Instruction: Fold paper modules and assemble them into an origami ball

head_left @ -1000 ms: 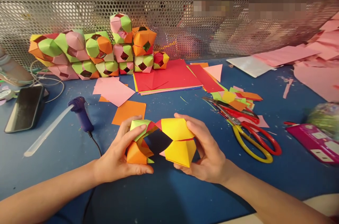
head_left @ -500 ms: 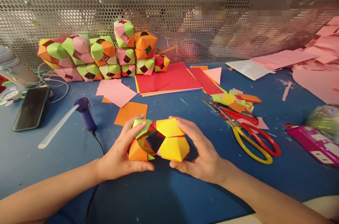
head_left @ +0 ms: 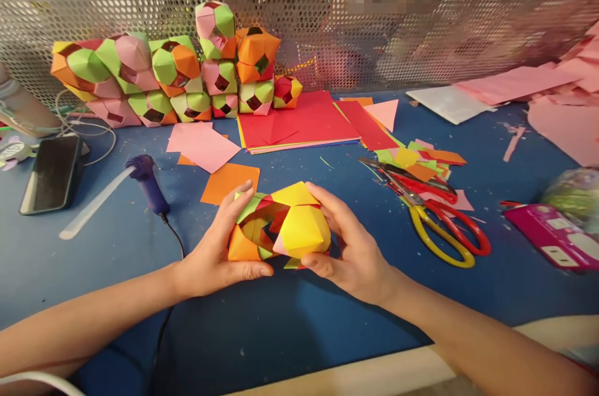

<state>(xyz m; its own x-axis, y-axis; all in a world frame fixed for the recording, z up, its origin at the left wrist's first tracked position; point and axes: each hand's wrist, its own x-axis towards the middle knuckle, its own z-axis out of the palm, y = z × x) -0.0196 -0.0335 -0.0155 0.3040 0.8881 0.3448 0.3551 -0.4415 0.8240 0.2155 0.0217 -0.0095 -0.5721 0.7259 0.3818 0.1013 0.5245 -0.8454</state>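
Note:
Low over the blue table, my left hand (head_left: 208,252) grips an orange and green folded-paper origami ball (head_left: 242,245), thumb below and fingers around its outer side. My right hand (head_left: 358,252) is closed on a yellow origami ball (head_left: 304,229) with some pink and red showing. The two balls sit side by side and meet near the top. Dark gaps show between their folds. Whether they are joined cannot be made out.
Stacked origami balls (head_left: 182,72) line the perforated metal screen (head_left: 318,22). A glue gun (head_left: 148,184) with a glue stick lies left, beside a phone (head_left: 51,171). Red paper (head_left: 299,118) lies behind my hands. Scissors (head_left: 421,209) and a magenta box (head_left: 552,234) are at right.
The yellow ball has tilted in my right hand, its front face turning left and exposing a green tip underneath. The whole view has shifted, so things sit higher.

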